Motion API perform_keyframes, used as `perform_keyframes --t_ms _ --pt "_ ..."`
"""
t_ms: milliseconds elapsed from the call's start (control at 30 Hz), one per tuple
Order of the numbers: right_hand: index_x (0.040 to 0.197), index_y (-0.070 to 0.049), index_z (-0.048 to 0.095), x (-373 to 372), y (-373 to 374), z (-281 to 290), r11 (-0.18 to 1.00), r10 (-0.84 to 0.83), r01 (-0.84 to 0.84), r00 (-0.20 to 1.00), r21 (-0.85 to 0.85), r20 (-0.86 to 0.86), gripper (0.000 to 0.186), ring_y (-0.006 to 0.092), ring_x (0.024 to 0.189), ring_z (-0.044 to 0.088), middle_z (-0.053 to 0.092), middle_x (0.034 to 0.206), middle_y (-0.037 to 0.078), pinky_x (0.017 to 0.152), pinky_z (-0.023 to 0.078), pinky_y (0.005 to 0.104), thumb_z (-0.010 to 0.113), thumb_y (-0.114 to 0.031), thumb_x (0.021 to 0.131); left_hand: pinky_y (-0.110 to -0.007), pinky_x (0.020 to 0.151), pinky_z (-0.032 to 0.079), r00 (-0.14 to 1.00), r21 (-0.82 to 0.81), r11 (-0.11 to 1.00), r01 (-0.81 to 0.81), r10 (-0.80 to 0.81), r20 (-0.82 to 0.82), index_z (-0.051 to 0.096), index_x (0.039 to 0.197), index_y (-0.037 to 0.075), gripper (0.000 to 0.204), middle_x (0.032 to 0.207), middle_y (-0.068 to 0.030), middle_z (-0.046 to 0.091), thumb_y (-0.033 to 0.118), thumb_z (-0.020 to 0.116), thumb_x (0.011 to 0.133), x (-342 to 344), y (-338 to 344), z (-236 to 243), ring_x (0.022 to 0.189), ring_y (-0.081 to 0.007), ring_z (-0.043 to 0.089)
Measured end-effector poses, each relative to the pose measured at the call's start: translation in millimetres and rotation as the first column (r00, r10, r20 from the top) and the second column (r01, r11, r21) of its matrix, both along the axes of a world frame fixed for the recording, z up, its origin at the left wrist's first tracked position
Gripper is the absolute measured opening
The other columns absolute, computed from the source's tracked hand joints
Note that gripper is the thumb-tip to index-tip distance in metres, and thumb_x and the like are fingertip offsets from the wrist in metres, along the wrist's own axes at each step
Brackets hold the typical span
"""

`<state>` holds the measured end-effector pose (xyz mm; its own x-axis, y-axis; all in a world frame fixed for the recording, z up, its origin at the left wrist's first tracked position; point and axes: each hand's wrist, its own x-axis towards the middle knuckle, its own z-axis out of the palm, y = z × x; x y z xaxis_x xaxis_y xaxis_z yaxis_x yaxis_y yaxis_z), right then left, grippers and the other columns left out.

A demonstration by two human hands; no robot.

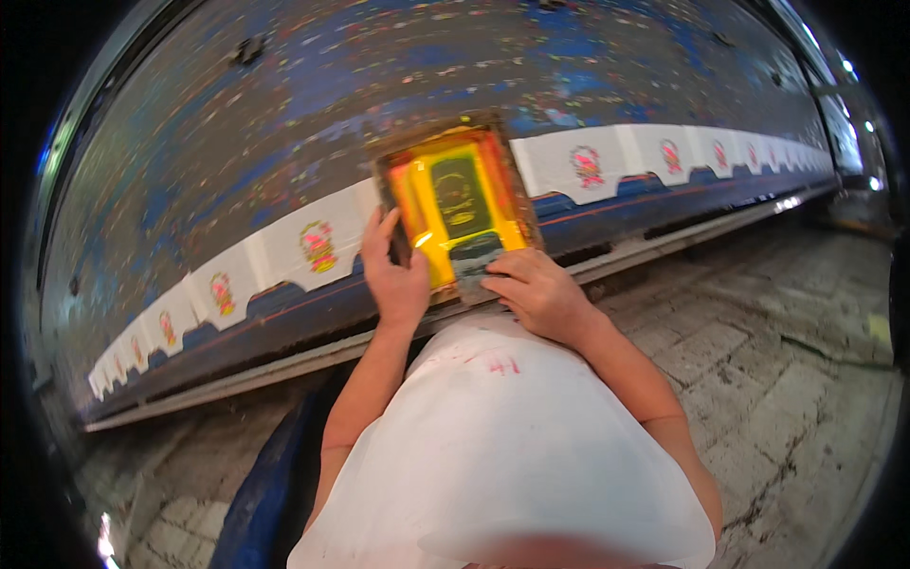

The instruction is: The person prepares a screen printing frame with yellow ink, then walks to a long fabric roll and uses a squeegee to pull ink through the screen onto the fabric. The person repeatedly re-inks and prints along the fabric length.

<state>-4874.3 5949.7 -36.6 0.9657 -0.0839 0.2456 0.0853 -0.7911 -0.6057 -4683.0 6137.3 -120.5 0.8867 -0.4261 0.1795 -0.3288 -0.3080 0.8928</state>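
Observation:
A screen printing frame (524, 204) with a worn brown wooden rim lies on the long table in front of me. Its mesh is yellow with orange-red sides, and a dark rectangular stencil area sits in the middle. My left hand (396, 283) grips the frame's left side, fingers outside and thumb inside. My right hand (542, 294) holds a flat grey squeegee (473, 268) at the near end of the mesh, its fingers bent over the tool's right part. The squeegee's lower edge is hard to make out.
White fabric pieces (559, 163) run in a row along the table (322, 114) on both sides of the frame, bearing pink, yellow and green prints. The table top is stained with blue and multicoloured paint. A rail (664, 245) follows its near edge, above a paved floor (701, 356).

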Motion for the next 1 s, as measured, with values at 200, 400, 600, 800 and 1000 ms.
perform_keyframes --t_ms 200,400,600,800,1000 --pt "0.121 -0.004 0.084 2.8 -6.9 -14.1 1.000 0.004 -0.002 0.993 -0.018 0.114 0.033 0.0360 0.125 0.075 0.079 0.129 0.013 0.108 0.062 0.0499 0.084 -0.004 0.088 -0.045 0.129 0.050 0.999 -0.025 0.999 0.038 -0.038 0.017 0.078 0.139 0.002 0.053 0.172 -0.0280 0.056 -0.013 0.073 0.089 0.4 -3.7 -1.7 0.157 -0.0391 0.059" --pt "0.121 -0.004 0.085 -17.9 -38.2 -19.8 0.998 -0.065 0.062 0.975 0.020 0.213 0.033 0.0365 0.126 0.076 0.079 0.131 0.013 0.108 0.062 0.0512 0.081 0.000 0.088 -0.045 0.130 0.049 0.995 -0.298 0.952 0.066 -0.087 -0.058 0.080 0.121 0.002 0.036 0.178 -0.0246 0.048 -0.019 0.073 0.092 -24.6 -36.6 16.2 0.166 -0.0389 0.052" --pt "0.123 -0.001 0.085 -78.7 -116.6 -27.1 0.982 -0.189 0.183 0.959 0.049 0.212 0.043 0.0413 0.129 0.075 0.078 0.134 0.016 0.113 0.061 0.0532 0.078 0.014 0.083 -0.047 0.135 0.043 0.997 -0.206 0.975 0.083 -0.081 0.019 0.080 0.119 0.003 0.037 0.177 -0.0248 0.047 -0.018 0.072 0.090 -79.2 -132.0 -4.4 0.167 -0.0389 0.049" --pt "0.125 -0.004 0.084 -131.6 -193.7 -41.0 0.985 -0.173 0.169 0.968 0.036 0.184 0.042 0.0398 0.133 0.073 0.077 0.135 0.015 0.115 0.061 0.0523 0.077 0.009 0.086 -0.045 0.134 0.043 0.991 -0.278 0.959 0.059 -0.090 -0.103 0.079 0.117 0.002 0.033 0.178 -0.0258 0.047 -0.016 0.070 0.090 -124.5 -206.5 -20.6 0.169 -0.0380 0.047" --pt "0.125 -0.004 0.084 -141.6 -225.6 -41.0 0.994 -0.100 0.086 0.970 0.073 0.220 0.038 0.0378 0.131 0.075 0.078 0.133 0.013 0.112 0.062 0.0510 0.081 0.004 0.089 -0.043 0.132 0.043 0.985 -0.196 0.980 0.013 -0.046 -0.168 0.078 0.114 0.002 0.030 0.179 -0.0267 0.049 -0.014 0.071 0.090 -137.1 -219.7 -19.1 0.168 -0.0374 0.048"
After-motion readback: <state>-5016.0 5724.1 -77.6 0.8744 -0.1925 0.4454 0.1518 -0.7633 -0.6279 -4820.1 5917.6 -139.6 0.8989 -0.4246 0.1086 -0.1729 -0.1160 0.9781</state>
